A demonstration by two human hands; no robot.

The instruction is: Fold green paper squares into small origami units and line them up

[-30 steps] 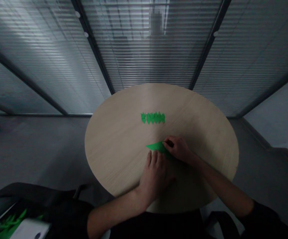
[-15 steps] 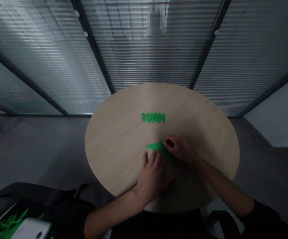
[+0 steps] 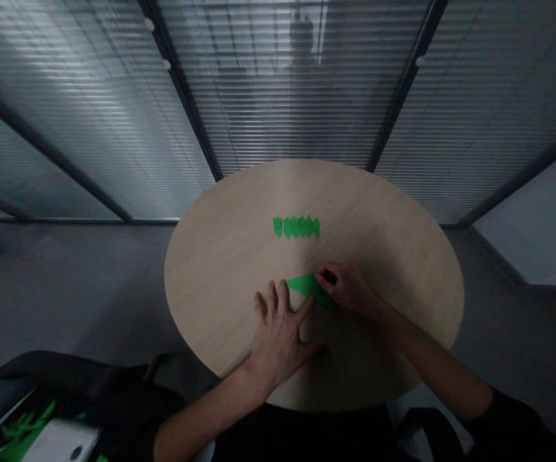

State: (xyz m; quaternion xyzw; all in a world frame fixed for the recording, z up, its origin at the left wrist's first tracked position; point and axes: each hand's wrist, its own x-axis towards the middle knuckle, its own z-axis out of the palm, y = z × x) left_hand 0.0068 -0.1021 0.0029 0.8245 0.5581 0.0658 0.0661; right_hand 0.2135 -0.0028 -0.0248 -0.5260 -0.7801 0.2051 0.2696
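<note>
While the right hand pinches a green paper triangle, seemingly to steady it, the left hand lies open and empty. Folded green pieces form a row beyond.

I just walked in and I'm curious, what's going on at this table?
A person is working at a round wood-grain table. Their right hand pinches a triangular piece of green paper, while their left hand lies spread on the tabletop beside it. Farther across the table sits a row of small green paper shapes.
</note>
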